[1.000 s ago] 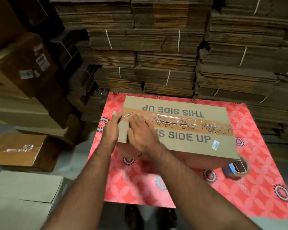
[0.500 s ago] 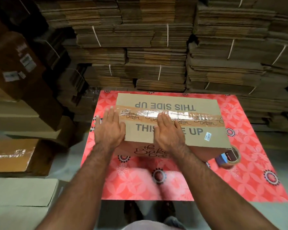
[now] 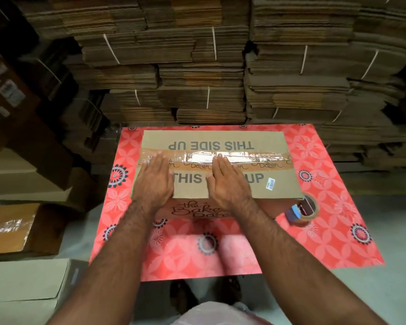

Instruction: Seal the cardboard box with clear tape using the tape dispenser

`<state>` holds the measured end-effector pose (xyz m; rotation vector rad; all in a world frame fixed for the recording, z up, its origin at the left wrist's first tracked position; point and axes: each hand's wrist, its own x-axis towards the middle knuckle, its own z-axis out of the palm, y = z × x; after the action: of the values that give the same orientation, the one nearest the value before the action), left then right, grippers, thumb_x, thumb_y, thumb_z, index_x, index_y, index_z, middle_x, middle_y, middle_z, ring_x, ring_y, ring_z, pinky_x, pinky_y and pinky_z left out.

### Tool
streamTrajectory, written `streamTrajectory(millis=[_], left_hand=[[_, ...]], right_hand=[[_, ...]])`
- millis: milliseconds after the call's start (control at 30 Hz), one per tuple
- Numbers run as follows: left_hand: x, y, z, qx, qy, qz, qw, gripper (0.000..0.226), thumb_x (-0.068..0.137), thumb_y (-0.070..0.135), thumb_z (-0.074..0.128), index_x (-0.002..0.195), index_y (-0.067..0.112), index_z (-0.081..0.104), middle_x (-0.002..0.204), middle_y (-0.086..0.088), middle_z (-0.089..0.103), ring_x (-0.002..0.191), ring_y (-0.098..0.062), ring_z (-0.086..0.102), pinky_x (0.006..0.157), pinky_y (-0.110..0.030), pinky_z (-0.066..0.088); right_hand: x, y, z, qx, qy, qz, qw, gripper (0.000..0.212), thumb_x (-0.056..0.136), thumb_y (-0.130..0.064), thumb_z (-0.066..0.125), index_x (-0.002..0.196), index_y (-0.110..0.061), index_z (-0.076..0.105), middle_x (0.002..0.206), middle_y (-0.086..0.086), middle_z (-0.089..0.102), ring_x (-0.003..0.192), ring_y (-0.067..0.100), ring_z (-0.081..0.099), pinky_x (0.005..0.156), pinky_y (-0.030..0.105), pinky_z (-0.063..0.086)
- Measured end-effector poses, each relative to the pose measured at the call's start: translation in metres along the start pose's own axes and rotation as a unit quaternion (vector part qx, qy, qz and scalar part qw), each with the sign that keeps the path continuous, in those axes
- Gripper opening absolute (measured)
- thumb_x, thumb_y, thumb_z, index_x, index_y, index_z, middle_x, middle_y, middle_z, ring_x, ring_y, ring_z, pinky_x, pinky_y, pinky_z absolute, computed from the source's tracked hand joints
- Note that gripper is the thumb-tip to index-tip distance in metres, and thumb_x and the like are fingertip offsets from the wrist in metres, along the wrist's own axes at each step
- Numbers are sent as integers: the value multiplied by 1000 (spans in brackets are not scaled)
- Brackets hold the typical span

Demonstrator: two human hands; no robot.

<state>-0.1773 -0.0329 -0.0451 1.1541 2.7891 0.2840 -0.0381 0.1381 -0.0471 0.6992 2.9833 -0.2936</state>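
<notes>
Head camera looks down on a cardboard box [image 3: 220, 146] sitting on a table [image 3: 333, 231] covered in a red floral-patterned cloth, its flaps closed and "THIS SIDE UP" printed on both. Clear tape [image 3: 244, 158] runs the full length of the centre seam, glinting in the light, laid over a brown printed strip beneath it. Left hand [image 3: 154, 181] lies flat on the lid near the box's left end, fingers straight and together, tips reaching onto the tape. Right hand [image 3: 229, 184] does the same near the middle of the lid, palm down, fingers extended, fingertips right on the taped seam, covering part of the near lettering. Neither hand holds anything; both press flat. Over at the box's near right corner, just beside it on the cloth, the tape dispenser [image 3: 301, 211] rests with its brown roll and blue part showing. A small barcode sticker [image 3: 270, 184] sits on the near flap toward the right. Behind the table, bundles of flattened cardboard [image 3: 197, 78] tied with white string are stacked high, and more boxes [image 3: 14, 226] sit on the floor to the left.
</notes>
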Motion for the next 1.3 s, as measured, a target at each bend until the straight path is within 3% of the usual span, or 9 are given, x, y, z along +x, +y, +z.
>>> streamTrajectory(millis=[167,367,667,833,967,1033,1133,1200,1300], left_hand=[[0,2,1,6,10,-6,1000,57,105,32,28,155,7,21,164,-11,17,152,-24,13,124,-44,10],[0,9,1,0,20,-29,999,56,104,31,30,154,7,25,164,-11,20,152,-23,14,124,-44,9],[5,27,1,11,14,-77,997,58,103,29,28,154,4,22,164,-15,17,152,-26,13,124,-45,9],[9,41,0,10,20,-113,993,57,101,28,32,152,2,24,162,-18,19,151,-29,15,124,-47,10],[11,80,-5,-66,45,-139,987,57,96,28,48,145,2,36,159,-18,28,148,-31,20,123,-48,16],[5,117,-8,-103,97,-108,984,52,92,29,55,138,8,45,148,-11,44,139,-27,36,116,-48,31],[-9,166,-15,-131,138,-141,972,37,91,36,54,123,17,57,117,1,60,104,-19,56,89,-40,51],[-17,183,-12,-157,87,-205,962,21,91,41,53,100,24,60,91,8,65,79,-15,61,74,-33,54],[-31,193,-1,-201,24,-237,950,19,85,39,55,78,22,57,70,7,63,68,-15,60,69,-28,52]], right_hand=[[-12,49,-4,-8,40,67,997,66,99,-39,18,156,-5,18,163,10,18,150,21,14,122,37,6],[-22,94,-13,-8,25,115,993,64,102,-38,16,157,-7,10,165,6,7,151,18,6,123,40,3],[-34,130,-18,49,80,179,979,62,101,-30,23,155,-1,14,164,14,13,151,26,10,123,41,13],[-32,132,-21,109,122,181,970,67,90,-27,24,149,3,30,156,20,32,146,31,27,120,41,23],[-24,124,-31,50,126,189,973,55,90,-25,41,140,-3,42,144,12,45,136,27,39,115,47,27],[-15,118,-38,38,120,137,982,54,88,-28,47,138,-8,44,141,8,48,133,24,41,113,46,28],[8,112,-56,41,106,42,993,53,89,-31,52,138,-11,46,136,7,52,126,24,47,106,42,35],[26,108,-69,65,91,12,994,60,90,-32,54,145,-11,40,142,8,49,130,24,44,108,42,35],[54,107,-81,73,53,9,996,67,91,-37,56,150,-14,33,151,6,39,137,21,37,112,44,31]])
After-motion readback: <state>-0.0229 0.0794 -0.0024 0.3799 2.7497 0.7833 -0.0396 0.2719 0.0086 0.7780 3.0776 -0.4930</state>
